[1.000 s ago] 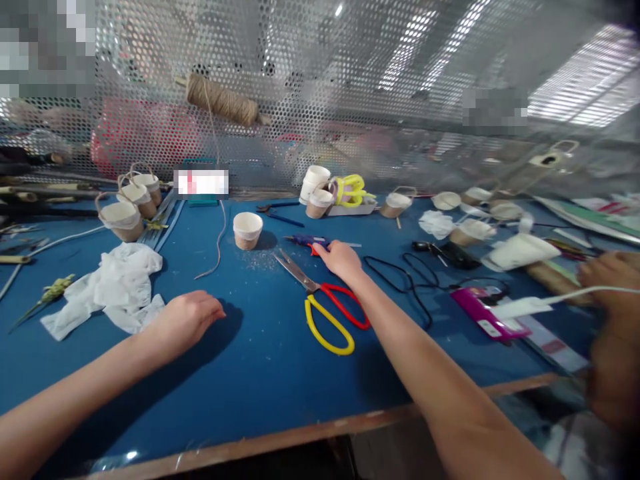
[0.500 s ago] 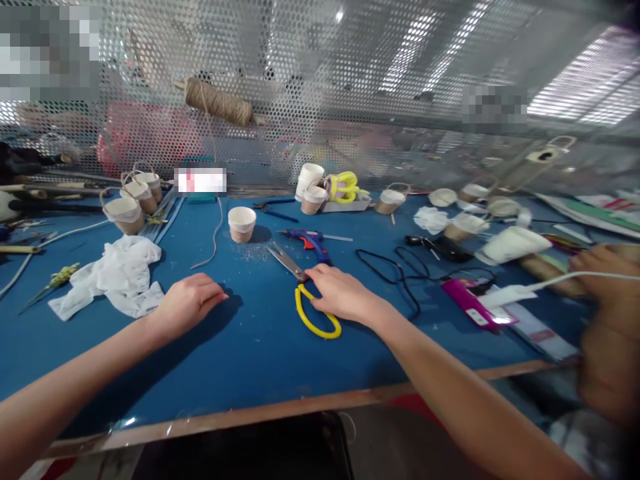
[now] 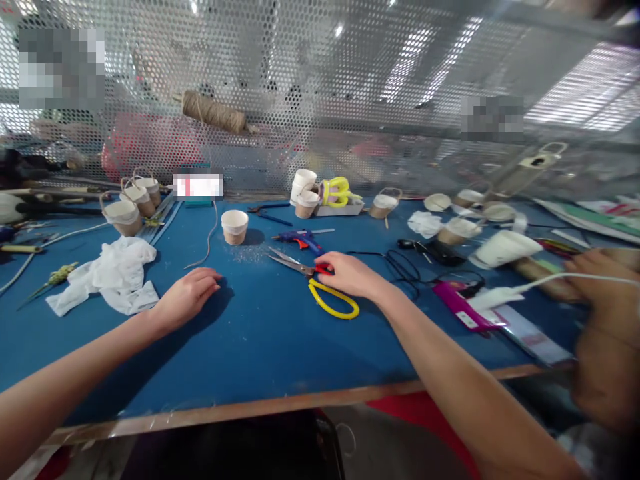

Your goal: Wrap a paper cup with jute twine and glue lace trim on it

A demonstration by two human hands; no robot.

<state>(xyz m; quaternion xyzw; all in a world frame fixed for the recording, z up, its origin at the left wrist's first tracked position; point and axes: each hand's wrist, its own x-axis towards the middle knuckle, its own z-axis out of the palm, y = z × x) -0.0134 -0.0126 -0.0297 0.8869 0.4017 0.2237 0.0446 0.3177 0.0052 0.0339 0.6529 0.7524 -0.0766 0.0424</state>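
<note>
My right hand point(image 3: 347, 273) is closed on a pair of scissors point(image 3: 295, 265) with yellow-edged handles. Their blades lie slightly apart over the blue table and point left. Just beyond the blades is a blue hot glue gun point(image 3: 303, 240) with a red trigger, lying on its side. Off to the left, my left hand point(image 3: 190, 297) hovers low at the table with its fingers curled together and nothing visible in them. A small paper-wrapped cup point(image 3: 235, 227) stands upright in front of it. A crumpled white cloth point(image 3: 113, 277) lies beside the left hand.
Small handled buckets point(image 3: 123, 217) stand at the back left. Pliers point(image 3: 273, 215) and stacked cups point(image 3: 303, 188) sit near the mesh wall, where a twine spool point(image 3: 214, 112) hangs. At right are black cable, a purple power strip point(image 3: 467, 307) and another person's hand point(image 3: 603, 277).
My right hand has shifted right with the scissors, which have turned so the blades lie flatter and wider apart. My left hand has barely moved. The head view has shifted slightly.
</note>
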